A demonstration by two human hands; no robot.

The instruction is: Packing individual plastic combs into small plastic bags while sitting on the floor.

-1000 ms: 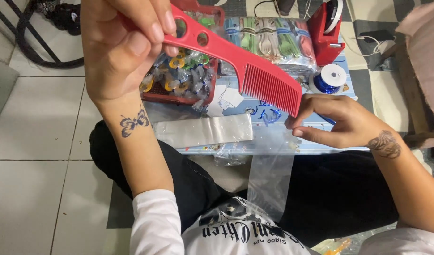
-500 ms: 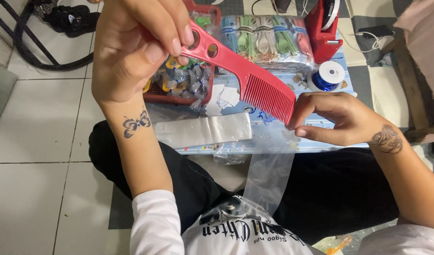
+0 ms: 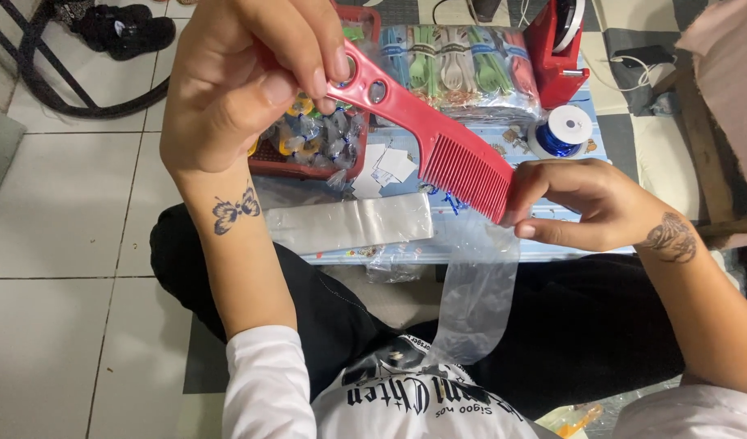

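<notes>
The left hand [image 3: 243,81] is clamped on the handle of a red comb [image 3: 438,134], held slanting above the low table [image 3: 552,248]. The right hand [image 3: 585,203] pinches the mouth of a clear plastic bag [image 3: 471,301] right at the comb's toothed end, near the table's front edge. A red basket [image 3: 308,167] behind holds small wrapped trinkets; a clear pack [image 3: 463,69] at the back edge holds coloured cutlery.

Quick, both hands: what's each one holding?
Left hand: closed on the red comb handle.
Right hand: pinching the clear plastic bag mouth.
</notes>
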